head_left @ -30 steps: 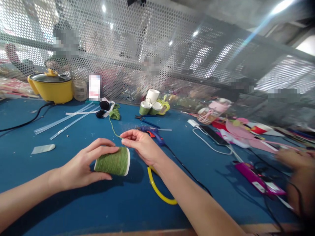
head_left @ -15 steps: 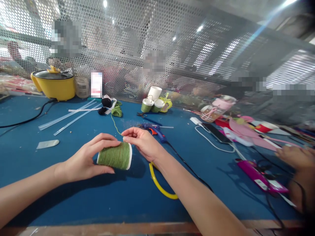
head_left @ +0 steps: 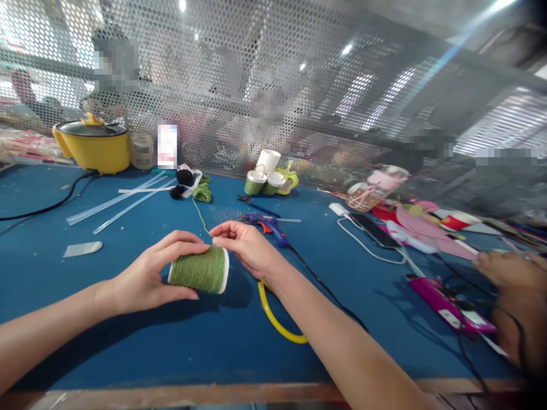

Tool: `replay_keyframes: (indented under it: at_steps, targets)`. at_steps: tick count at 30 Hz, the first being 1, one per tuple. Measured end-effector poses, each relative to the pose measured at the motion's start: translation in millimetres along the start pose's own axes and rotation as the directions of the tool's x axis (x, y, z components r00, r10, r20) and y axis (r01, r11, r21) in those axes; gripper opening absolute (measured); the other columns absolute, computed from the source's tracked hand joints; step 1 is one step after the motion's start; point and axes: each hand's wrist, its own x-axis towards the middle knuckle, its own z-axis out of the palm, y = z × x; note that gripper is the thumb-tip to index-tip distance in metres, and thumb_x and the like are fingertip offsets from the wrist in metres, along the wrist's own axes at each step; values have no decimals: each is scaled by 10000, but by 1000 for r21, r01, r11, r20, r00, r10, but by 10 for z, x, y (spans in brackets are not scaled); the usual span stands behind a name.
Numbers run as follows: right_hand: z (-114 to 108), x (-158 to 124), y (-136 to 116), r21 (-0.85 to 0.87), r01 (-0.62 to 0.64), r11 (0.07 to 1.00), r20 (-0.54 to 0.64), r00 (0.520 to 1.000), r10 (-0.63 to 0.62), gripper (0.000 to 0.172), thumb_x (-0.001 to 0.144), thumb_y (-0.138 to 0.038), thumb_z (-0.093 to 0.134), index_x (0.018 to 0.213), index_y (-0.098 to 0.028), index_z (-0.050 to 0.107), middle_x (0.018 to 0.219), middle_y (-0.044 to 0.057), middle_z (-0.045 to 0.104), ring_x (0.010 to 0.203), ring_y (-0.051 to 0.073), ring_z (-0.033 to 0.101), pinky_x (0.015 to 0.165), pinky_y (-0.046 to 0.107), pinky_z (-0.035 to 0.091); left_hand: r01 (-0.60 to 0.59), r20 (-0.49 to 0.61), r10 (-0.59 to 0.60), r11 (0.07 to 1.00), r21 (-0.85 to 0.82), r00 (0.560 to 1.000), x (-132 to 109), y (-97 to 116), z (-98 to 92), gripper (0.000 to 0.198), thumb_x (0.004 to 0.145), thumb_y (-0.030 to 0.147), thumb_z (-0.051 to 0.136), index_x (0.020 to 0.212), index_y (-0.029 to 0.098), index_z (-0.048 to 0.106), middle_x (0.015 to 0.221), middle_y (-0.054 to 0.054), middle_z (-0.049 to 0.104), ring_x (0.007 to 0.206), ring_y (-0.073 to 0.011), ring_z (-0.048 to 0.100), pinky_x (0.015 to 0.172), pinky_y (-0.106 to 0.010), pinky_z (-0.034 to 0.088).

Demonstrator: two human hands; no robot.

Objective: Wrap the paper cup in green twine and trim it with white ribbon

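Observation:
My left hand (head_left: 158,273) is closed around a white paper cup wound with green yarn (head_left: 199,270), held on its side above the blue table. The cup's white rim faces right. My right hand (head_left: 248,245) pinches the green yarn strand (head_left: 200,215) just above the cup's right end. From those fingers the strand runs back to a small bundle of green yarn (head_left: 202,192) lying on the table. A yellow ring-shaped piece (head_left: 277,324) lies partly under my right forearm.
A blue glue gun (head_left: 269,225) with a black cord lies beyond my right hand, pliers (head_left: 256,204) behind it. Farther back stand several cups (head_left: 268,162). Clear glue sticks (head_left: 123,213) and a yellow pot (head_left: 94,149) are left. Rightward are a phone (head_left: 376,230), a purple power strip (head_left: 448,307) and another person's hand (head_left: 508,270).
My hands, the cup and the yarn strand hold nearly the same position. The other person's hand at the right edge has shifted slightly left in view.

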Motion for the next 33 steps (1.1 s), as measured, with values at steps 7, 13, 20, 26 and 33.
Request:
replay_keyframes:
  at_steps: [7,13,20,26,33]
  targets:
    - [-95,-11,-100,-217,22,976,-129,990,-51,206,680,-352,662,693,-165,575,597,-31,548,532,81,458,527,232,340,-7,-88,8,1000,11,996,22,-6,-42,495,762,294,629,1201,240,405,1143,-95,438,1062,-240,453,901,-400,404]
    - [-62,-160,-288,-143,-69,987,-5,998,69,350,676,-499,618,612,-157,573,556,-27,509,484,69,409,470,229,274,8,-92,-2,998,70,996,20,-38,-34,479,774,284,616,1199,235,401,1142,-95,436,1066,-237,453,897,-391,417]
    - [22,-237,-250,-200,-27,979,10,1000,30,214,671,-355,643,634,-163,555,569,-37,504,504,73,399,506,232,292,13,-67,-4,989,146,998,7,-61,-10,572,783,279,600,1275,252,311,1226,-112,378,1155,-259,395,962,-437,373]
    - [63,-365,-229,-422,180,889,66,984,-168,176,754,-316,568,642,-182,549,615,-23,520,560,102,441,550,243,345,269,-7,-273,952,-147,962,2,-114,30,632,772,410,584,1298,210,295,1161,-109,479,993,-231,536,813,-351,487]
    - [27,-356,-184,-453,228,862,9,968,-251,256,838,-415,466,810,-199,600,789,32,610,767,167,553,693,289,417,220,16,-220,974,-54,975,4,-73,15,589,774,362,592,1282,235,321,1170,-85,498,1024,-224,517,870,-359,446]
